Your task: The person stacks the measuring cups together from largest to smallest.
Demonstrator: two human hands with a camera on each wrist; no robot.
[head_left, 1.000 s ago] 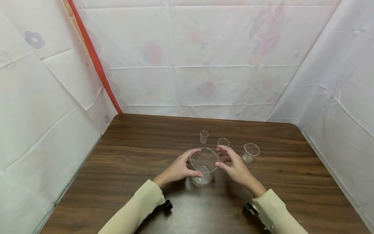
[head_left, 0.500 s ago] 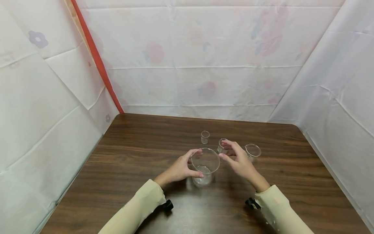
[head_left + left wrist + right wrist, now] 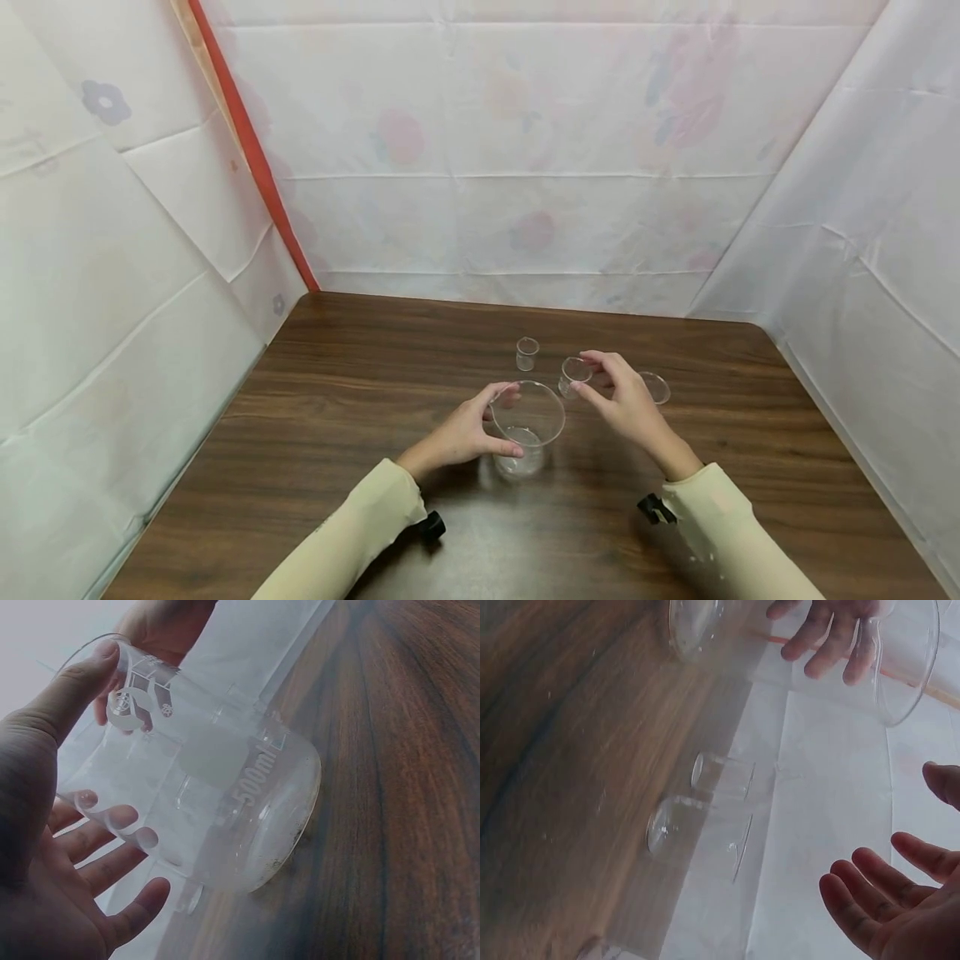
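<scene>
A large clear glass beaker (image 3: 519,460) marked 500ml stands upright on the brown wooden table (image 3: 360,367). My left hand (image 3: 459,432) holds it from the left near the rim, thumb on the near side and fingers round the far side. Away from the large beaker, my right hand (image 3: 628,408) hovers with thumb and fingers spread and nothing between them. Its fingertips are beside a smaller beaker (image 3: 567,385), which they overlap in the head view. In the right wrist view that hand's fingers (image 3: 855,904) are loosely bent, apart from the glass.
The smallest beaker (image 3: 526,358) stands farther back. Another beaker (image 3: 658,388) stands behind my right hand, mostly hidden in the head view. White patterned sheets (image 3: 480,150) hang behind and along both sides of the table, with a red strip (image 3: 255,158) at the left corner.
My right hand has moved away from the large beaker, rightward to beside the smaller beaker, now covering part of the right one. My left hand stays on the large beaker.
</scene>
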